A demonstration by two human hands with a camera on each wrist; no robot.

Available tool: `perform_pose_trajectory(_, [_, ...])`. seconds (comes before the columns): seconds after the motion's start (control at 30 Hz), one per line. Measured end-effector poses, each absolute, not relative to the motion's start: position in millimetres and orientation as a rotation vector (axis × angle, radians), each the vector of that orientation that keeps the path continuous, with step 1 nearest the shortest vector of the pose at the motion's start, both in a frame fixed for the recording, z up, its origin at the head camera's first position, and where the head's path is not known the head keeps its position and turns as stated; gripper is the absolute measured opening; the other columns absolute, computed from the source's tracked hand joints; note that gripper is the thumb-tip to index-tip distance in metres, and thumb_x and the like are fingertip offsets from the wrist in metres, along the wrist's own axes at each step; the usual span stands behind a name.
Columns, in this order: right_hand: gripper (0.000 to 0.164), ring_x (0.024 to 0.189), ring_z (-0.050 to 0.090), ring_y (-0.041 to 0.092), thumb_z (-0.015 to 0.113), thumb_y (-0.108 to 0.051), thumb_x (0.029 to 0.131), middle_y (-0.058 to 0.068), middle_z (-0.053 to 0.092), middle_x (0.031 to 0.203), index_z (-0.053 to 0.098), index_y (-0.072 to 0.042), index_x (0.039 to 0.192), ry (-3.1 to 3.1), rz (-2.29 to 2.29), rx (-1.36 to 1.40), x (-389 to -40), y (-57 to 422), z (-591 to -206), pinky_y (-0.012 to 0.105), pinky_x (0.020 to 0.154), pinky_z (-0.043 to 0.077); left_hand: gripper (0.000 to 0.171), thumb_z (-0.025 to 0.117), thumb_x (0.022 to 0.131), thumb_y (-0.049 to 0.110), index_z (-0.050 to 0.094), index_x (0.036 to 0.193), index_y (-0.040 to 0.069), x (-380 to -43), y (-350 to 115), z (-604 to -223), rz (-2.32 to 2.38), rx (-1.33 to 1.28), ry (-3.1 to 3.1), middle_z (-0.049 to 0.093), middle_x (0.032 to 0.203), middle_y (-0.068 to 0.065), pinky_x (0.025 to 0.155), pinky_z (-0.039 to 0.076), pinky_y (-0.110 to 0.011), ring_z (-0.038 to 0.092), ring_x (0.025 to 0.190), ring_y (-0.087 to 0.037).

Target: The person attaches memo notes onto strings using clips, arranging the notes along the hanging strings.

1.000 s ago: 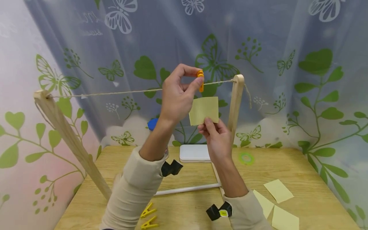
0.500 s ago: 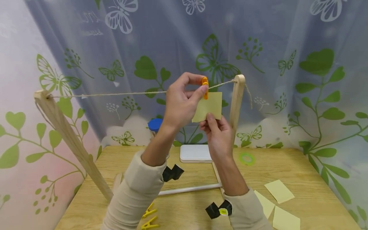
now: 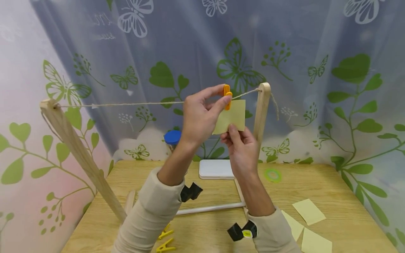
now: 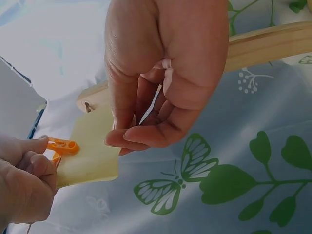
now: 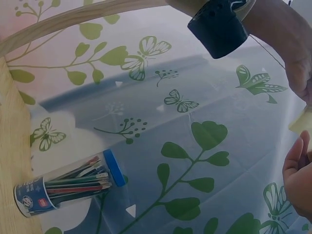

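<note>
My left hand [image 3: 200, 116] pinches an orange clothespin [image 3: 227, 96] between thumb and index finger. The clothespin stands at the string [image 3: 142, 103], its lower end over the upper part of a yellow paper note [image 3: 235, 114]. Below it, my right hand [image 3: 243, 151] holds the note by its lower edge, thumb in front. In the left wrist view, the clothespin [image 4: 63, 146] lies against the face of the note [image 4: 95, 141]. How far its jaws reach over the paper and string cannot be told. The note and fingertips are mostly cut off in the right wrist view.
Wooden posts [image 3: 262, 112] carry the string at both ends. Several yellow notes [image 3: 308, 211] lie at the table's right, and yellow clothespins [image 3: 165, 245] near the front. Behind are a white case [image 3: 216, 169], a green ring [image 3: 272, 175] and a pencil jar [image 5: 73, 187].
My right hand has raised the note up to the string. My left hand has moved right and down with the clothespin, which now overlaps the note's top edge.
</note>
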State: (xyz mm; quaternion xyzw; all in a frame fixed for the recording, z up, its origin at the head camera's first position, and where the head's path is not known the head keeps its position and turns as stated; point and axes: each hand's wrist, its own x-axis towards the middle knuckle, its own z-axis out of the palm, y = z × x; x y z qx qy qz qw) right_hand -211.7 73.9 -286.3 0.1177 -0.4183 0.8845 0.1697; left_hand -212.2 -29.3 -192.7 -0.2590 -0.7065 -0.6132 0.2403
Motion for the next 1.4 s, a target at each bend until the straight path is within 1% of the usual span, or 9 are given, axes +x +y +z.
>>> perform_pose_trajectory(0.03, [0.009,0.068,0.061,0.011,0.055,-0.008,0.095,0.002,0.061,0.077,0.063,-0.007,0.094,-1.193,2.513,0.331,-211.4,73.7,-286.2,0.019,0.066,0.051,0.030,0.066,0.089,0.010,0.065,0.116,-0.001,-212.0,-29.5,-192.9,-1.675,-0.706,-1.931,0.070,0.109,-0.015,0.038,0.023,-0.022,0.068,0.060,-0.026])
perform_pose_trajectory(0.1, [0.009,0.068,0.061,0.011,0.054,-0.007,0.095,0.001,0.061,0.077,0.063,-0.007,0.094,-1.199,2.512,0.328,-211.3,73.7,-286.2,0.019,0.066,0.051,0.031,0.067,0.088,0.011,0.065,0.117,-0.001,-211.7,-30.1,-193.1,-1.675,-0.698,-1.932,0.070,0.109,-0.014,0.038,0.022,-0.022,0.059,0.047,-0.023])
perform_pose_trajectory(0.13, [0.009,0.068,0.061,0.011,0.054,-0.007,0.095,0.001,0.061,0.077,0.063,-0.007,0.094,-1.201,2.512,0.329,-211.2,73.9,-286.3,0.019,0.066,0.051,0.032,0.067,0.088,0.011,0.065,0.118,0.000,-211.5,-30.4,-193.1,-1.675,-0.695,-1.934,0.069,0.109,-0.014,0.038,0.022,-0.022,0.056,0.044,-0.018])
perform_pose_trajectory(0.2, [0.010,0.068,0.061,0.011,0.053,-0.006,0.096,0.001,0.061,0.077,0.062,-0.007,0.093,-1.203,2.512,0.340,-211.4,74.2,-286.4,0.019,0.066,0.051,0.033,0.067,0.089,0.012,0.064,0.119,0.001,-211.2,-31.0,-193.1,-1.680,-0.680,-1.945,0.069,0.111,-0.012,0.037,0.022,-0.022,0.043,0.037,-0.013])
perform_pose_trajectory(0.27, [0.010,0.069,0.061,0.011,0.052,-0.006,0.096,0.001,0.060,0.078,0.062,-0.007,0.091,-1.205,2.514,0.356,-211.4,74.7,-286.5,0.019,0.066,0.051,0.033,0.066,0.090,0.013,0.063,0.121,0.002,-210.8,-31.5,-193.1,-1.679,-0.666,-1.958,0.069,0.113,-0.011,0.036,0.022,-0.023,0.031,0.035,-0.010])
perform_pose_trajectory(0.3, [0.011,0.069,0.061,0.011,0.052,-0.006,0.096,0.002,0.060,0.078,0.061,-0.007,0.091,-1.204,2.517,0.364,-211.4,74.9,-286.6,0.019,0.066,0.051,0.034,0.065,0.090,0.013,0.063,0.122,0.003,-210.6,-31.7,-192.9,-1.671,-0.660,-1.966,0.068,0.114,-0.010,0.036,0.022,-0.023,0.029,0.034,-0.009])
perform_pose_trajectory(0.67, [0.016,0.068,0.061,0.012,0.052,-0.008,0.097,0.002,0.062,0.074,0.058,-0.007,0.082,-1.197,2.561,0.380,-209.2,76.7,-288.6,0.021,0.067,0.050,0.038,0.063,0.092,0.019,0.060,0.127,0.005,-210.4,-31.3,-189.2,-1.528,-0.631,-2.073,0.065,0.122,-0.010,0.036,0.022,-0.023,0.026,0.033,-0.010])
perform_pose_trajectory(0.9, [0.014,0.068,0.060,0.011,0.053,-0.012,0.097,0.002,0.063,0.076,0.060,-0.009,0.085,-1.213,2.581,0.381,-208.3,78.0,-290.9,0.021,0.067,0.050,0.042,0.062,0.093,0.024,0.057,0.130,0.004,-210.1,-31.9,-188.5,-1.512,-0.652,-2.082,0.065,0.123,-0.010,0.035,0.022,-0.023,0.026,0.032,-0.009])
perform_pose_trajectory(1.4, [0.014,0.072,0.061,0.009,0.054,-0.020,0.097,-0.001,0.067,0.086,0.063,-0.009,0.097,-1.353,2.575,0.372,-208.4,82.4,-299.2,0.020,0.069,0.050,0.043,0.061,0.094,0.021,0.054,0.133,0.005,-206.8,-45.7,-191.4,-1.548,-0.706,-1.979,0.064,0.126,-0.005,0.034,0.023,-0.025,0.024,0.032,-0.012])
